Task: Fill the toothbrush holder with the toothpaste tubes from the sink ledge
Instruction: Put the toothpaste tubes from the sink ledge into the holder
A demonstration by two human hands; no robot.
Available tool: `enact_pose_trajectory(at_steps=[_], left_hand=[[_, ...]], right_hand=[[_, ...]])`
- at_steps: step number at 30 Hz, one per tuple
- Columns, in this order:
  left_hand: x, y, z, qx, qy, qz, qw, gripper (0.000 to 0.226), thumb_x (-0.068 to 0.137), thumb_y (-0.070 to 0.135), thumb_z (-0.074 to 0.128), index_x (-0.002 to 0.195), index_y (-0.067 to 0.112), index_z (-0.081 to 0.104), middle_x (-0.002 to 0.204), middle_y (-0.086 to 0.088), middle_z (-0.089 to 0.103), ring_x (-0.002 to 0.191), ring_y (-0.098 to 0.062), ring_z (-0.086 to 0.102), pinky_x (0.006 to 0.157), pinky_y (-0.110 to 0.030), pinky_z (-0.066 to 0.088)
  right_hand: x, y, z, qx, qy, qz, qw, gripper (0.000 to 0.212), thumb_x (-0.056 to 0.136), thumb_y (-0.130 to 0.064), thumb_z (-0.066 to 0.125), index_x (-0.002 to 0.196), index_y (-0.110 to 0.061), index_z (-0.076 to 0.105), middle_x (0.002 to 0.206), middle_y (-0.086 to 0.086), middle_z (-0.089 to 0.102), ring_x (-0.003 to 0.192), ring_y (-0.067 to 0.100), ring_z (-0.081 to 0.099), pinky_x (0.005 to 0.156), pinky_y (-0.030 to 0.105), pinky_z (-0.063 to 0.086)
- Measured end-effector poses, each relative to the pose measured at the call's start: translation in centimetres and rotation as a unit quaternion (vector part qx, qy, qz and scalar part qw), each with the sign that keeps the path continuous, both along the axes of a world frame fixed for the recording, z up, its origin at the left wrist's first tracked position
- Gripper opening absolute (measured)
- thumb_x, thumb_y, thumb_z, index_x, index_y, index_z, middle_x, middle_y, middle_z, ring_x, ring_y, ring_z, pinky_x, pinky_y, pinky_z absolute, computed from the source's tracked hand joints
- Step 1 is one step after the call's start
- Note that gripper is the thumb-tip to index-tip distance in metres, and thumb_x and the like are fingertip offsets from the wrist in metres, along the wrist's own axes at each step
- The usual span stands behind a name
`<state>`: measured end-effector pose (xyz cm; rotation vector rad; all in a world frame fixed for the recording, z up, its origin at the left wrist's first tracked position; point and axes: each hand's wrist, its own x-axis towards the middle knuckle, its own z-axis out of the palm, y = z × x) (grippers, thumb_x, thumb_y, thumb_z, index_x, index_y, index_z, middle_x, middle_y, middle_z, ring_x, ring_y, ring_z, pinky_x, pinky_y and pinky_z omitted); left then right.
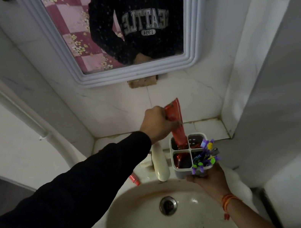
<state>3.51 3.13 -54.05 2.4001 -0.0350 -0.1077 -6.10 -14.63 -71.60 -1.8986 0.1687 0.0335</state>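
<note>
Head view: red toothpaste tube (176, 123), upright, lower end inside the back-left compartment of the white toothbrush holder (177, 169), gripped by the left hand (155, 124). Right hand (209, 180) cups the holder's base over the sink (145, 225), beside the tap (160, 164); toothbrushes (206, 156) fill the front-right compartment.

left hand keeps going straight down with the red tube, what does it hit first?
Probably the holder: the left hand lowers the red tube into the back-left compartment, so the tube's lower end meets that compartment's floor first. Depth is unclear; the right hand supports the holder from below.
</note>
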Motion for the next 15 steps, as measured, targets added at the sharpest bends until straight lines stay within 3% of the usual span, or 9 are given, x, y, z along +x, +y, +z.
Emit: enact_pose_trajectory(at_steps=[2,5,6,9,12,15], left_hand=[[-0.4,-0.4,-0.3,0.048,0.04,-0.042,0.997,0.027,0.084,0.031,0.076,0.064,0.013,0.07,0.062,0.001,0.067,0.06,-0.012,0.064,0.051,-0.018,0.048],[-0.6,-0.6,-0.1,0.088,0.058,-0.074,0.992,0.03,0.081,0.036,0.075,0.075,0.007,0.077,0.075,-0.01,0.075,0.078,-0.025,0.071,0.073,-0.039,0.057],[-0.5,-0.6,-0.1,0.093,0.057,-0.074,0.991,0.03,0.08,0.036,0.075,0.075,0.006,0.077,0.075,-0.01,0.075,0.079,-0.026,0.071,0.075,-0.041,0.058],[-0.2,-0.6,-0.1,0.119,0.063,-0.082,0.987,0.019,0.081,0.026,0.077,0.082,0.007,0.077,0.077,-0.007,0.076,0.078,-0.022,0.074,0.076,-0.037,0.062],[0.2,-0.8,-0.9,0.154,0.076,-0.086,0.981,0.011,0.083,0.016,0.077,0.088,0.007,0.075,0.082,-0.006,0.075,0.076,-0.022,0.074,0.069,-0.031,0.062],[0.4,-1.3,-1.7,0.206,0.066,-0.103,0.971,0.012,0.083,0.018,0.076,0.093,0.01,0.074,0.089,-0.006,0.073,0.082,-0.023,0.072,0.065,-0.028,0.053]], right_hand=[[0.1,0.0,-0.1,0.002,0.006,0.003,1.0,0.073,0.055,-0.005,0.096,0.116,-0.025,0.061,0.1,-0.017,0.064,0.108,0.01,0.059,0.083,0.008,0.043],[0.3,0.0,-0.4,0.023,0.019,0.0,1.0,0.078,0.053,-0.004,0.096,0.115,-0.034,0.059,0.106,-0.019,0.066,0.113,0.014,0.061,0.09,0.03,0.055],[0.2,0.0,-0.5,0.02,0.017,0.001,1.0,0.079,0.054,-0.005,0.096,0.119,-0.03,0.059,0.108,-0.016,0.066,0.114,0.013,0.06,0.09,0.026,0.053],[0.1,-0.2,-0.7,0.007,0.012,0.001,1.0,0.08,0.054,-0.006,0.096,0.125,-0.017,0.061,0.11,-0.009,0.066,0.113,0.011,0.059,0.081,0.005,0.041],[0.1,-0.2,-0.7,0.003,0.015,0.006,1.0,0.077,0.054,-0.007,0.096,0.123,-0.015,0.063,0.109,-0.007,0.069,0.111,0.011,0.061,0.084,0.01,0.043],[0.0,-0.2,-0.6,-0.005,0.007,0.008,1.0,0.076,0.055,-0.008,0.096,0.124,-0.014,0.064,0.111,-0.005,0.069,0.111,0.011,0.061,0.086,0.013,0.042]])
